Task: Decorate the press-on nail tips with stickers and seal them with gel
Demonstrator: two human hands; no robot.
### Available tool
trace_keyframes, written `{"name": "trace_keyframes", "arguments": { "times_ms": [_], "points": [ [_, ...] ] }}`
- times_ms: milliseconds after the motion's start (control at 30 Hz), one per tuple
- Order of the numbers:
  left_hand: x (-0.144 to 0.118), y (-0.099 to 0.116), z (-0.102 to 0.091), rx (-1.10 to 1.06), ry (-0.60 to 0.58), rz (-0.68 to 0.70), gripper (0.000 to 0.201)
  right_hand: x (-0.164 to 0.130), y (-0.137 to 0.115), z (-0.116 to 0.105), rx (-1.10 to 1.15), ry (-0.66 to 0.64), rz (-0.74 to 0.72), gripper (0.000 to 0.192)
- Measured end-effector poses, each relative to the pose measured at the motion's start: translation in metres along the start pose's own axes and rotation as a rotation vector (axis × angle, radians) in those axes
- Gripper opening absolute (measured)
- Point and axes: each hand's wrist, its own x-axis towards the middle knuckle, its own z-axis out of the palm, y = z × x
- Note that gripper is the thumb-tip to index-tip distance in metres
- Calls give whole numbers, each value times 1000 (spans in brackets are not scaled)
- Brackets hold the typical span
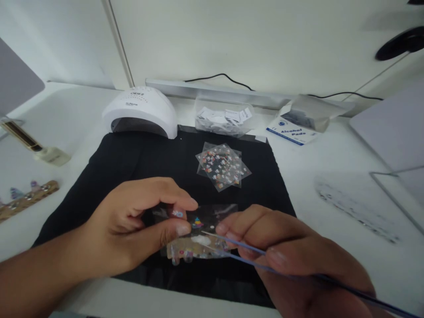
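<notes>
A white table (331,176) fills the space in front of the person, and a black mat (149,163) is spread across its middle. At the mat's far edge sits a white domed nail lamp (141,110), with a clear tub of small packets (223,117) just to its right and a blue-and-white box of alcohol pads (293,132) further right again. On the far left edge of the table lies a strip of decorated nail tips (28,198). A small stack of clear sticker sheets (222,167) rests on the mat, near the middle.

Closer in, both hands hover low over the mat's near edge. The left hand (132,229) is curled, thumb and forefinger pinched shut on a clear sticker sheet (212,216) dotted with tiny coloured designs. The right hand (291,251) is closed around thin blue tweezers (238,251), whose tips touch the sheet near a pale patch. Beneath the sheet, a few small decorated nail tips (182,254) show just below the left thumb.
</notes>
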Motion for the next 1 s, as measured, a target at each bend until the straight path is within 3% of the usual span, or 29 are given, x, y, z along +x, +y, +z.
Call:
{"name": "trace_keyframes", "arguments": {
  "times_ms": [233,500,1000],
  "points": [
    [3,3,2,58,10,-18,17,1,-1,-2,-40,2,-12,33],
    [3,2,1,97,-47,-15,13,-1,0,-10,-21,-74,58,33],
    [3,3,0,32,-115,-22,13,2,-1,-19,-49,-203,38,32]
  ]
}}
